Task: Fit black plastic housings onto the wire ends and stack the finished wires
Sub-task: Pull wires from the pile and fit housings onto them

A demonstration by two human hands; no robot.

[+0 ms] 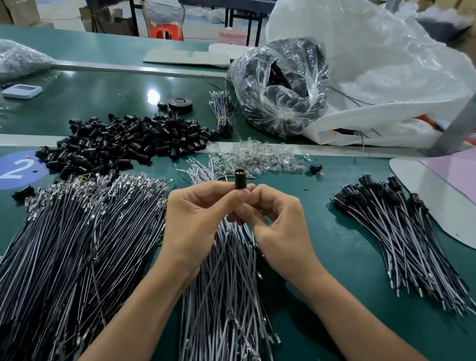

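Black housing (pixel 240 176) stands up straight between your two hands, above the middle of the green tabletop (pixel 342 335). Your left grip (pixel 202 217) is closed on it: thumb and fingers pinch its lower end. Your right grip (pixel 274 221) is closed too, with its fingers curled right against the bottom of the housing. It seems to pinch a thin dark wire (pixel 253 245) that hangs down from there, but the fingers hide the exact spot.

Under your hands lies a heap of gray wires (pixel 229 312), fanned out toward you. To your left is a much bigger heap of dark wires (pixel 64 254) with shiny metal ends.

To your right, well apart from your hands, is the stack of finished wires (pixel 395 236). Their black caps all point away from you.

Farther back sits a pile of loose housings (pixel 121 142), and just beside it a blue circle with a 2 (pixel 12 170). A pile of small clear bulbs (pixel 254 155) lies just past your fingers. One small tied bundle of wires (pixel 223 114) rests next to a clear bag of black parts (pixel 282 92). A big white bag (pixel 366 50) rises behind that.
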